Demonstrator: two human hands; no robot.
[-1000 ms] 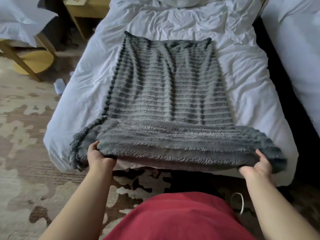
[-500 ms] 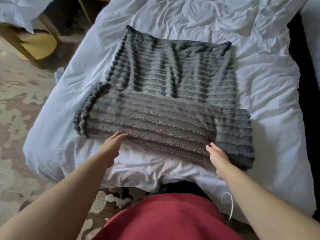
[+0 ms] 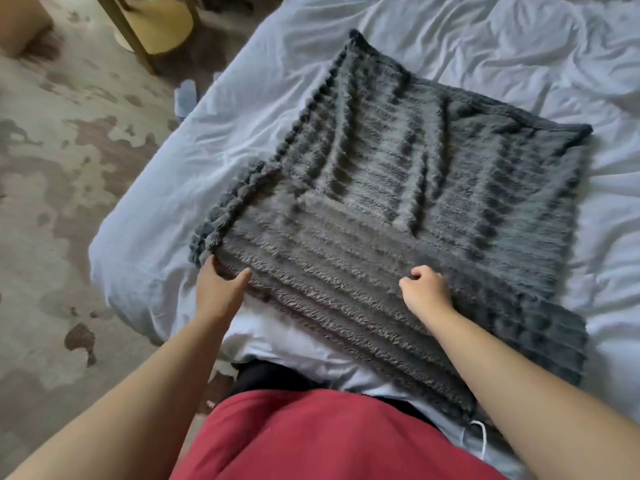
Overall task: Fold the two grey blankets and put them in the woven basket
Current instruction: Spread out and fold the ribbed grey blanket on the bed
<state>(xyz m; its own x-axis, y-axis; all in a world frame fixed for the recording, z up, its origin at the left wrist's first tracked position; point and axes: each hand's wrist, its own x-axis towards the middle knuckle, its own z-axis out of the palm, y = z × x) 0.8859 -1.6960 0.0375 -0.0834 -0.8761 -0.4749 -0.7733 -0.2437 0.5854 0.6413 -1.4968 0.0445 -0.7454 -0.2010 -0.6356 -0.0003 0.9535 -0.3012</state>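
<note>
One grey ribbed blanket (image 3: 398, 188) lies on the white bed (image 3: 519, 39), its near part folded over the far part. My left hand (image 3: 218, 289) holds the near left corner of the fold, with the edge between thumb and fingers. Farther right, my right hand (image 3: 424, 292) lies on the near edge with its fingers curled into the pile. The woven basket and a second grey blanket are out of view.
Patterned carpet (image 3: 69, 202) lies left of the bed. A wooden chair with a yellow seat (image 3: 162, 19) stands at the far left, and a small pale bottle (image 3: 185, 98) sits on the floor by the bed's side. A white cord (image 3: 479, 441) hangs near my waist.
The near end was lifted and laid over the far part a second ago. Since then both hands have gone from flat to curled on the folded edge, and the view has swung left.
</note>
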